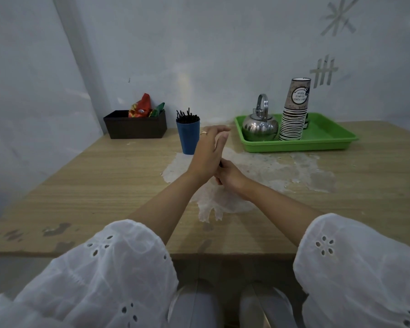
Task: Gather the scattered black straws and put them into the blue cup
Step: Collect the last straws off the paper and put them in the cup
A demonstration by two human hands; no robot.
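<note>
The blue cup point(188, 138) stands upright at the back middle of the wooden table point(92, 185), with a bunch of black straws point(187, 116) sticking out of its top. Just right of the cup, my left hand point(208, 150) is held on edge with its fingers nearly straight, a ring on one finger. It lies against my right hand point(229, 174), which is curled low over the table. A short dark bit of black straw point(220, 164) shows between the two hands; the rest of what the right hand holds is hidden.
A dark box point(135, 129) with snack packets sits at the back left. A green tray point(327, 140) at the back right carries a steel kettle point(259, 125) and a stack of paper cups point(294, 114). A pale worn patch point(270, 166) marks the tabletop.
</note>
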